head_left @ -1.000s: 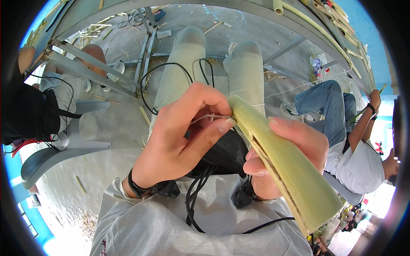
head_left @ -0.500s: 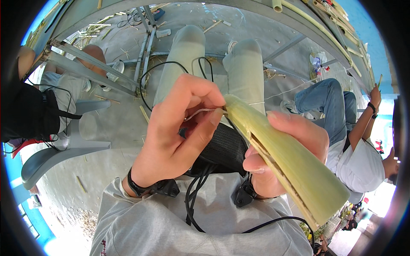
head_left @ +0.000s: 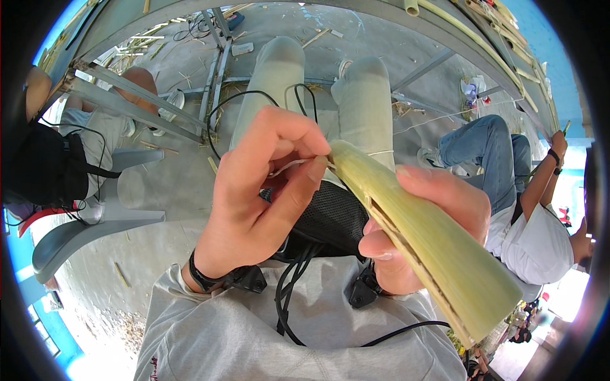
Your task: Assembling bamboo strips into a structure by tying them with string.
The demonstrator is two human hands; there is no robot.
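Note:
A pale green, tapering piece of plant stem (head_left: 432,235), perhaps bamboo, lies slantwise before me, its narrow tip up and left, its broad end down and right. A long slit runs along its lower side. My right hand (head_left: 438,203) grips it round the middle, thumb on top and fingers beneath. At the narrow tip, my left hand (head_left: 267,184) pinches a thin white string (head_left: 286,167) between thumb and forefinger. Where the string enters the stem is hidden by the fingertips.
Ahead is a metal-framed table (head_left: 356,13) with stem pieces (head_left: 470,32) on it. A grey plastic chair (head_left: 95,235) stands at left by a seated person. Another person in jeans (head_left: 480,152) sits at right. Black cables (head_left: 292,286) hang across my front.
My left hand has shifted slightly left and up at the tip, still pinching the string. The stem and my right hand have barely moved.

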